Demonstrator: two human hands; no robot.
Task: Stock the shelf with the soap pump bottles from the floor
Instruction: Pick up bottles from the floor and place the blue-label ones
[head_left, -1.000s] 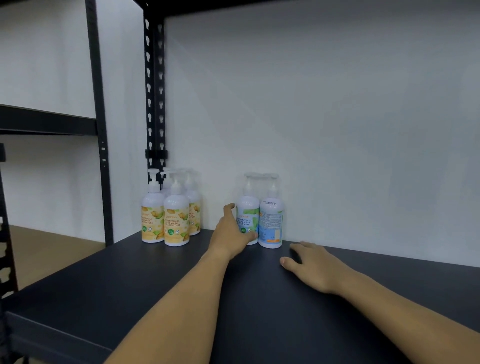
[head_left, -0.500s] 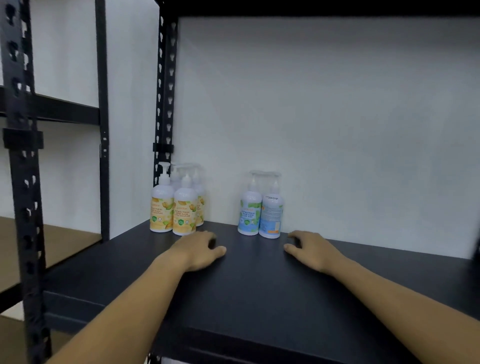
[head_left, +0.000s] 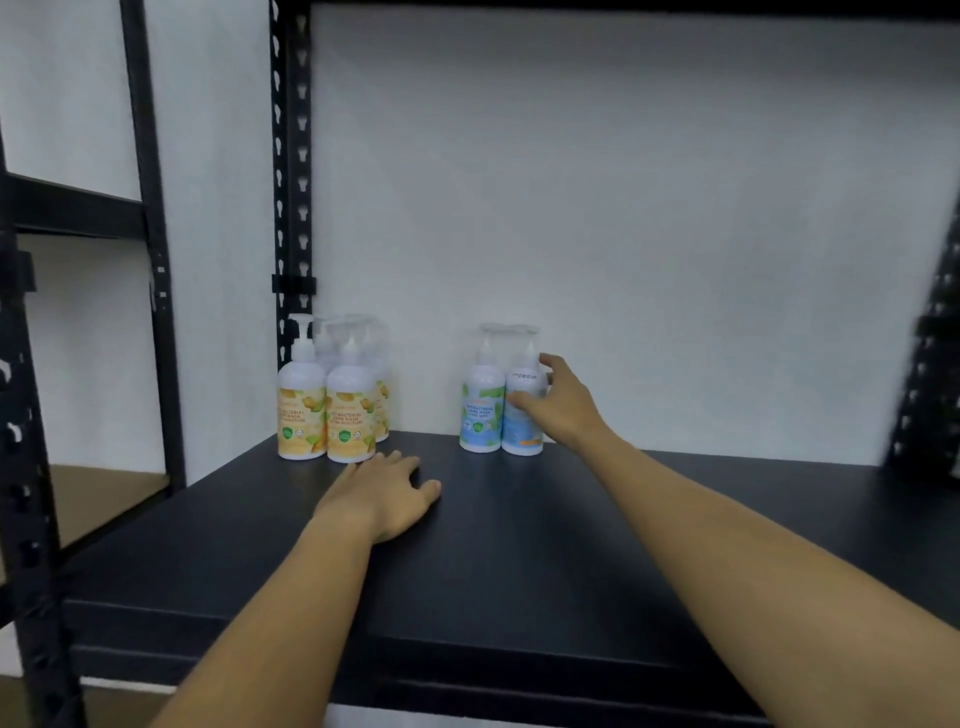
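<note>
Several yellow-labelled soap pump bottles (head_left: 350, 415) stand clustered at the back left of the black shelf (head_left: 493, 582). Two blue-labelled pump bottles stand side by side near the back middle. The left one (head_left: 480, 410) faces forward. My right hand (head_left: 563, 408) grips the right blue bottle (head_left: 521, 434), thumb across its front and fingers round its far side. The bottle stands upright on the shelf. My left hand (head_left: 387, 496) rests flat on the shelf just in front of the yellow bottles, holding nothing.
A black perforated upright (head_left: 291, 182) rises behind the yellow bottles, and another upright (head_left: 930, 364) stands at the right edge. A white wall backs the shelf. A neighbouring rack with a dark beam (head_left: 78, 213) stands to the left.
My right hand has lifted off the shelf and reached forward onto the right blue bottle. My left hand has drawn back from the blue bottles and now lies on the shelf near the yellow ones.
</note>
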